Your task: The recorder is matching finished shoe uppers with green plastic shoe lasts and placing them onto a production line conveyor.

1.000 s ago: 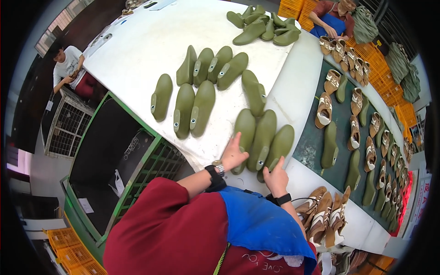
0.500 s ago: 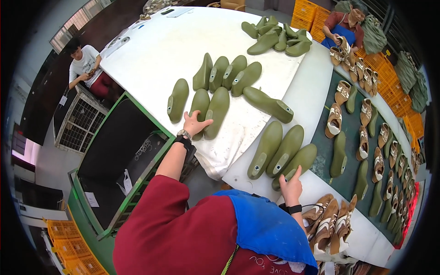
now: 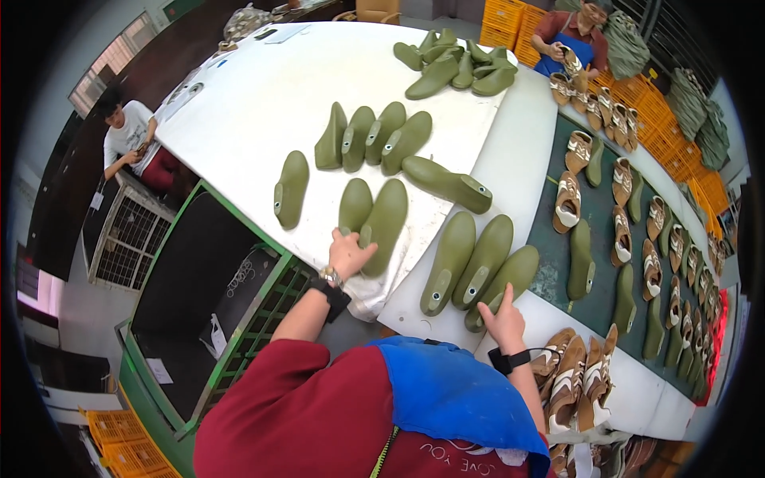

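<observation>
My left hand [image 3: 351, 256] is closed around the near ends of two green shoe lasts, a shorter-looking one [image 3: 355, 204] and a longer one [image 3: 389, 223], lying side by side on the white cloth. Its fingers partly cover the shorter one. On the white board to the right, my right hand [image 3: 504, 325] grips the near end of a shoe last [image 3: 510, 277], the rightmost of three in a row. The middle last [image 3: 489, 259] and the left last [image 3: 452, 255] lie beside it. Another last [image 3: 448, 182] lies crosswise beyond them.
A single last [image 3: 292, 190] lies left, with a row of lasts [image 3: 374, 137] and a pile [image 3: 458, 68] farther off. Brown-and-white shoes [image 3: 575, 378] stand near my right arm; the green mat [image 3: 542, 271] holds shoes and lasts. A green-framed cart [image 3: 231, 319] stands left. Two people are beyond.
My left hand has drawn the two lasts toward me, away from the row behind. My right hand stays on its last, which has barely moved. The whole view has shifted slightly.
</observation>
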`<state>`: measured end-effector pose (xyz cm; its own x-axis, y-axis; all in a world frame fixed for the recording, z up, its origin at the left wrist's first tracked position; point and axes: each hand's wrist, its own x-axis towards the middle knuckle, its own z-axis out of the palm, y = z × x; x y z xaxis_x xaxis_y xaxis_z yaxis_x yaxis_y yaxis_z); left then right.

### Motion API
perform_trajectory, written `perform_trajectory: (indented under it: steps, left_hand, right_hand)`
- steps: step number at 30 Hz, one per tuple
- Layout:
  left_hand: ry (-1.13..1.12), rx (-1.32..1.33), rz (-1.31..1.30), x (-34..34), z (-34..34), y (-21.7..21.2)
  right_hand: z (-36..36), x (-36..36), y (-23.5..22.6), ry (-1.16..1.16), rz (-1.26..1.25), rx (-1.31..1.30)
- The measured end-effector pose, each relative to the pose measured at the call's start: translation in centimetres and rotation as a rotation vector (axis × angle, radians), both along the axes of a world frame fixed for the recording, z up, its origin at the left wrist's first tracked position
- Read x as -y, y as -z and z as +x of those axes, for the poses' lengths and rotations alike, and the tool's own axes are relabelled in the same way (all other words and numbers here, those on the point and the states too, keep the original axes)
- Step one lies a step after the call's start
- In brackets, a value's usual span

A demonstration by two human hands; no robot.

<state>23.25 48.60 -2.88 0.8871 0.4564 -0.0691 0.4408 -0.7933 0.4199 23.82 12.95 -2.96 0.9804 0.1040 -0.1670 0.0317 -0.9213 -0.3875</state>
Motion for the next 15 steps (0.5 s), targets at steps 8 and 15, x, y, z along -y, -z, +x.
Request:
perform_trajectory:
  steps: [8, 15]
  left_hand:
    - [0.192, 0.173, -0.052, 4.7, 1.8, 0.7]
    - [0.23, 0.206, -0.076, 4.6, 7.1, 1.7]
  right_hand:
    - [14.9, -4.0, -7.5, -0.389, -0.174, 0.317]
    - [24.8, -12.1, -0.7, -0.271, -0.189, 0.226]
